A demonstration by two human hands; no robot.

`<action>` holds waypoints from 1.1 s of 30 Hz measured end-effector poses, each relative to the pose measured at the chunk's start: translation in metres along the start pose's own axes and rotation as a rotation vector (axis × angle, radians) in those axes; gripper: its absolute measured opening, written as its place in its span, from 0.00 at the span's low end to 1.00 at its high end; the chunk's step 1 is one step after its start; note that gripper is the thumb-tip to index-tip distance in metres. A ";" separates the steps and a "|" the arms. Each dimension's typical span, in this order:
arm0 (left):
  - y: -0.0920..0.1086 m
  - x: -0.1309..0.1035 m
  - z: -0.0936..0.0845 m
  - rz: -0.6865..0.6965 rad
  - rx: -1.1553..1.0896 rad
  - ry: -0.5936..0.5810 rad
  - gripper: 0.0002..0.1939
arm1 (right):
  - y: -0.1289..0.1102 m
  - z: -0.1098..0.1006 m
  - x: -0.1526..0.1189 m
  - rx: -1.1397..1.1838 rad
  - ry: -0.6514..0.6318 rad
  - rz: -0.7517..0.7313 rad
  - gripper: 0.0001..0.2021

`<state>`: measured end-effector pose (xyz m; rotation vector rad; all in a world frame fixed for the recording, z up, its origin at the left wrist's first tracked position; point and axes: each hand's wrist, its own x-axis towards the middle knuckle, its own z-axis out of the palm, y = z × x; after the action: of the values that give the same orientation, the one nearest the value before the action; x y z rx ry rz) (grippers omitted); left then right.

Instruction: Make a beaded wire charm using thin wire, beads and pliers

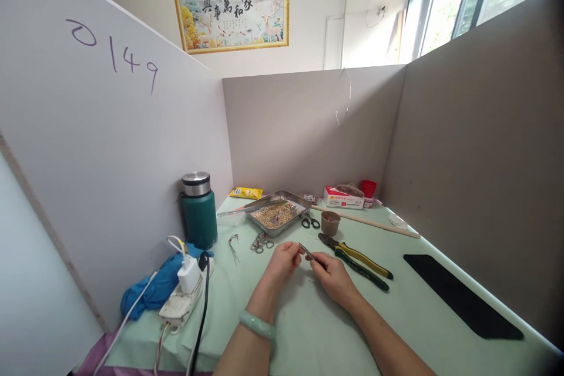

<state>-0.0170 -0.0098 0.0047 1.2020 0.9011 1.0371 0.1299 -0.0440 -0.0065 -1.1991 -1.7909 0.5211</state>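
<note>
My left hand (pixel 285 259) is closed in a pinch, with a pale green bangle (pixel 257 324) on its wrist. What lies between its fingertips is too small to make out. My right hand (pixel 333 277) grips a slim metal hand tool (pixel 308 252) whose tip points toward the left fingertips; its exact kind is unclear. Just right of the hands rest large pliers (pixel 359 261) with green and yellow handles. Beyond the hands are a brown cup (pixel 330 223), black-handled scissors (pixel 311 222) and a heap of small metal rings or chain (pixel 261 242). Thin wire pieces (pixel 234 248) lie to the left.
A metal tray (pixel 304 205) holds many small gold-coloured pieces. A green flask (pixel 200 217) and a power strip (pixel 178 309) with cables stand left. At the back are a wooden stick (pixel 374 223), a box (pixel 343 197) and a red cup (pixel 368 189). A black sheet (pixel 462 296) lies right.
</note>
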 end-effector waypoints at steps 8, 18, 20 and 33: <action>-0.004 0.002 -0.008 0.059 -0.054 0.035 0.15 | 0.008 -0.005 0.005 0.008 0.063 0.053 0.17; 0.002 -0.001 -0.008 0.108 -0.148 0.085 0.16 | 0.012 0.001 -0.005 -0.504 0.170 0.017 0.12; 0.003 -0.003 -0.004 0.117 -0.139 0.057 0.17 | 0.010 0.000 -0.001 -0.228 0.224 0.063 0.14; 0.002 -0.008 0.010 0.113 -0.052 -0.174 0.16 | 0.004 0.001 0.007 0.774 0.130 0.349 0.15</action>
<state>-0.0102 -0.0199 0.0084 1.2895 0.6732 1.0216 0.1303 -0.0360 -0.0069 -0.9478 -1.0869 1.1777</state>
